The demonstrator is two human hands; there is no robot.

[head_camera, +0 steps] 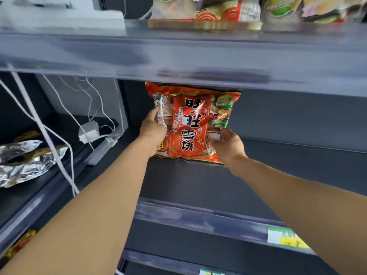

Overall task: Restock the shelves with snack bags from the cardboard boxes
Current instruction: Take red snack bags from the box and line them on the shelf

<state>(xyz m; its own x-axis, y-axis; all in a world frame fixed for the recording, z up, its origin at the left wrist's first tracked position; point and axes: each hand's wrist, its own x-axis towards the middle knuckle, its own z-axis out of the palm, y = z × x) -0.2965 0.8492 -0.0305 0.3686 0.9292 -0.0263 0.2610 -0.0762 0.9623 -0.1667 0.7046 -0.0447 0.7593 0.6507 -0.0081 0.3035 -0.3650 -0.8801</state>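
One red snack bag [190,124] is standing upright near the shelf's [278,175] back left corner. The left hand [153,126] is gripping its left edge with curled fingers, and the right hand [228,143] its lower right corner. Two silver bags [25,161] and white cables [59,120] are lying beyond the shelf's left edge.

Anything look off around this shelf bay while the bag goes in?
Yes. In the bay to the left, loose white cables dangle down to a white adapter, and silver foil bags lie crumpled flat. The red snack bag, held by the left hand and right hand, looks intact.
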